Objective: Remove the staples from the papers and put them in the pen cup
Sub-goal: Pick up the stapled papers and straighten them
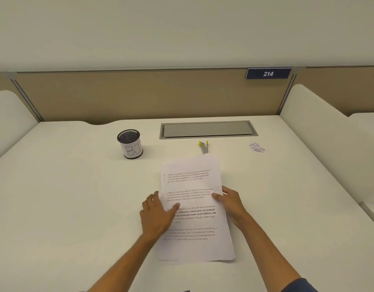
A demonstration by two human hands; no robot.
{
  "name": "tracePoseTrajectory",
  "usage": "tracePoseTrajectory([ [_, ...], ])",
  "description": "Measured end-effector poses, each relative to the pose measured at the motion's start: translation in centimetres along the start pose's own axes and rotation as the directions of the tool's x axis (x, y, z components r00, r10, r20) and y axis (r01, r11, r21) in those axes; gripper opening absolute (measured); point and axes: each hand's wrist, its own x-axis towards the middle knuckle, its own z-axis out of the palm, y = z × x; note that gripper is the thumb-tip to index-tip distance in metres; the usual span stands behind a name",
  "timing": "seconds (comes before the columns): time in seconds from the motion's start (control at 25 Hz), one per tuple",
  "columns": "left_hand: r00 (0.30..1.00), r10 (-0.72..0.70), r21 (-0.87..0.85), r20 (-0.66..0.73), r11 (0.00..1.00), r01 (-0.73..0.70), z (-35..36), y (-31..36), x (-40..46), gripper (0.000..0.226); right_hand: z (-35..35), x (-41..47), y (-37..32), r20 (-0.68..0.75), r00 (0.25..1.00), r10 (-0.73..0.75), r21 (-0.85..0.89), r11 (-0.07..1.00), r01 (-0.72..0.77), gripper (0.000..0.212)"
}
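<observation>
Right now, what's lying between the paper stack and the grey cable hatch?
In the head view, a yellow-handled staple remover lies between the white paper stack and the grey hatch.

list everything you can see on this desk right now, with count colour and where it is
papers: one stack, white with black print, centre of desk
pen cup: one, black mesh with a white label, far left of the papers
staple remover: one, grey with yellow tips, just beyond the papers
pile of staples: one small heap, silvery, far right
cable hatch: one, grey, back of desk
number plate: one, blue, on the partition
hands: left hand and right hand, at the papers' side edges
</observation>
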Motion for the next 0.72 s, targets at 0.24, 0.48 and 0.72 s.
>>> tracePoseTrajectory([
  [0.24, 0.895, 0.115, -0.802, 0.431, 0.503, 0.322, -4.5, 3.1, 3.7, 0.057, -1.3, -1.4, -3.9, 0.089, 0.987, -0.136, 0.202, 0.972, 0.116, 0.030],
  [0.48, 0.947, 0.194, -0.841, 0.256, 0.527, 0.119, -6.9, 7.1, 5.0, 0.025, -2.1, -1.4, -8.4, -0.026, 0.964, -0.266, 0.191, 0.945, 0.266, 0.025],
  [0.72, 0.952, 0.266, -0.837, 0.149, 0.547, -0.022, -6.9, 9.1, 4.4, 0.020, -2.4, -0.6, -11.3, -0.035, 0.950, -0.311, 0.142, 0.939, 0.313, 0.024],
])
